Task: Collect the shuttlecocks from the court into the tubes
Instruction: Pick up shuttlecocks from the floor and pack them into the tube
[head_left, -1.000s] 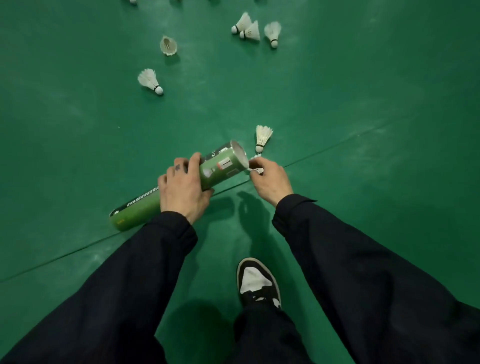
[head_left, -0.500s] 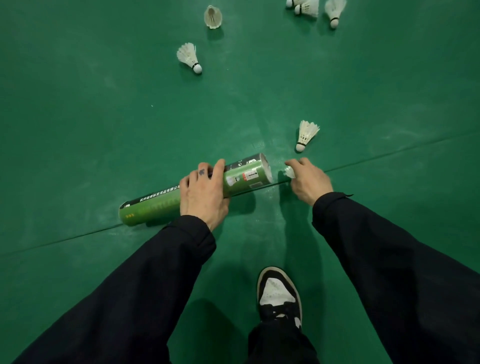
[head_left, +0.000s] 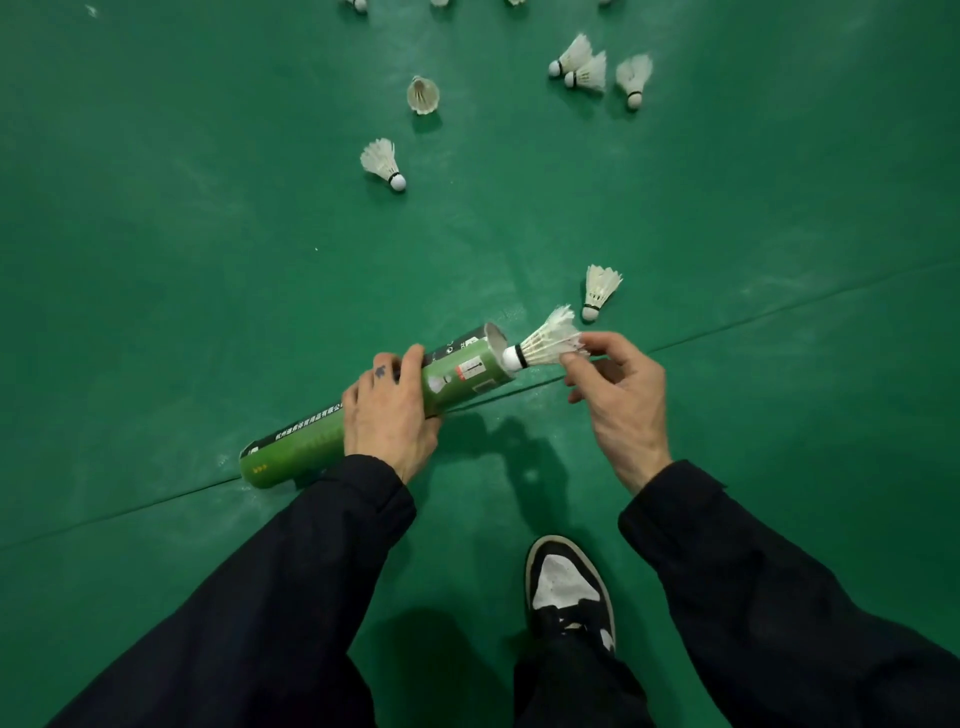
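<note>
My left hand (head_left: 387, 415) is wrapped around a green shuttlecock tube (head_left: 457, 376) that lies tilted just above the court, its open mouth pointing right. My right hand (head_left: 618, 395) pinches the feathers of a white shuttlecock (head_left: 545, 343), whose cork tip sits at the tube's mouth. Another shuttlecock (head_left: 598, 291) lies on the floor just beyond my right hand. Farther off rest one (head_left: 383, 163) with its cork toward me, one (head_left: 423, 95) with its skirt toward me, and a cluster of three (head_left: 597, 70).
The green court floor (head_left: 208, 234) has a dark seam line (head_left: 779, 312) running across under the tube. My black-and-white shoe (head_left: 569, 587) stands below my hands. More shuttlecocks peek in at the top edge (head_left: 358, 4).
My right hand picked a shuttlecock off the floor by the tube's mouth and brought its cork tip to the opening. The left hand kept hold of the tube.
</note>
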